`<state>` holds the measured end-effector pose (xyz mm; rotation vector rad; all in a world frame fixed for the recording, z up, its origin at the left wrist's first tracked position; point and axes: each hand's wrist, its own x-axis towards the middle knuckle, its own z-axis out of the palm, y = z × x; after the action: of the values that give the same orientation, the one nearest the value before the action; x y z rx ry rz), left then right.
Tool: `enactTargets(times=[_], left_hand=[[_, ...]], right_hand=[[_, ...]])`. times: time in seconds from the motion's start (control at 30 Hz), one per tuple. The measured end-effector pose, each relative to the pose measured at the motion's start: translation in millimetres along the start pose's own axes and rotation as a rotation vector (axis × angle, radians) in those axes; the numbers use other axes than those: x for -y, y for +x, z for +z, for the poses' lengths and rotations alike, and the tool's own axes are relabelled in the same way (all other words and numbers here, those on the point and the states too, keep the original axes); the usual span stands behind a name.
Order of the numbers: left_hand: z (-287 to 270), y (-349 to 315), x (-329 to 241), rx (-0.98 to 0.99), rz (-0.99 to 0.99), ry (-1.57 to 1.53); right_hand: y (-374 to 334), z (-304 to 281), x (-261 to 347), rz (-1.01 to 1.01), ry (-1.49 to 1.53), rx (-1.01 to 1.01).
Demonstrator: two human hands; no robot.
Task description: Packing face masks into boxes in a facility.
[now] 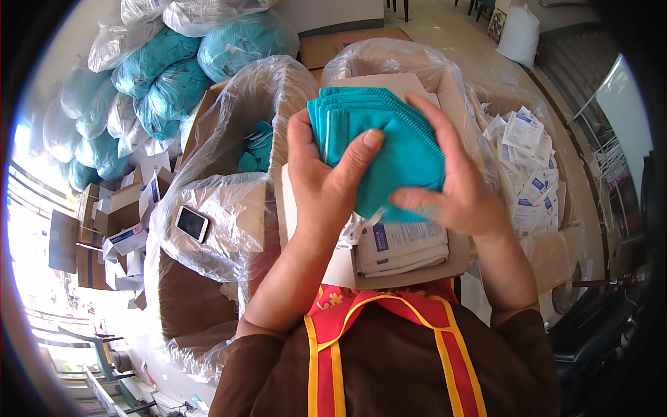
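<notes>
A stack of teal folded face masks point(403, 156) with stitched edges is held up in front of me, above an open cardboard box. My left hand point(326, 163) grips its left side, thumb pressed flat across the front and fingers behind. Around the right edge curls my right hand point(462, 184), fingers at the back and a motion-blurred thumb over the lower front. A thin white strap point(375, 219) dangles below the stack. Inside the cardboard box point(340, 270) lie white printed packets point(403, 240), partly hidden by the masks and my hands.
Left stands a plastic-lined carton point(201, 292) with a phone point(192, 224) on a flap; another lined compartment holds teal pieces point(257, 147). A right-hand carton point(549, 243) contains loose white packets point(531, 160). Bulging bags point(174, 87) and small boxes point(125, 208) are piled far left.
</notes>
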<state>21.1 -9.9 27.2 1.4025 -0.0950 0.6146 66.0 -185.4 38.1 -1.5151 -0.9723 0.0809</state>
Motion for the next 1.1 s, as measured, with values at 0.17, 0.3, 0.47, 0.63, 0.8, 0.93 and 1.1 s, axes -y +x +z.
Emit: enactTargets(times=[0.17, 0.3, 0.47, 0.63, 0.8, 0.93, 1.1], left_hand=[[3, -1, 3, 0.025, 0.007, -0.033], [5, 4, -5, 0.251, -0.156, -0.349], [-7, 1, -6, 0.517, -0.151, -0.217], [-9, -6, -10, 0.52, -0.322, -0.391], [2, -12, -5, 0.468, -0.366, -0.425], [6, -11, -10, 0.295, -0.333, -0.12], [2, -5, -12, 0.187, -0.065, -0.096]], right_hand=[[-2, -4, -7, 0.005, -0.124, -0.106], [18, -28, 18, -0.052, 0.051, -0.024], [36, -49, 41, -0.228, -0.168, 0.181], [42, -45, 55, -0.17, -0.232, 0.198], [45, -45, 58, -0.262, -0.442, 0.204], [35, -41, 30, -0.212, 0.003, 0.05], [16, -10, -20, -0.164, 0.473, -0.021]])
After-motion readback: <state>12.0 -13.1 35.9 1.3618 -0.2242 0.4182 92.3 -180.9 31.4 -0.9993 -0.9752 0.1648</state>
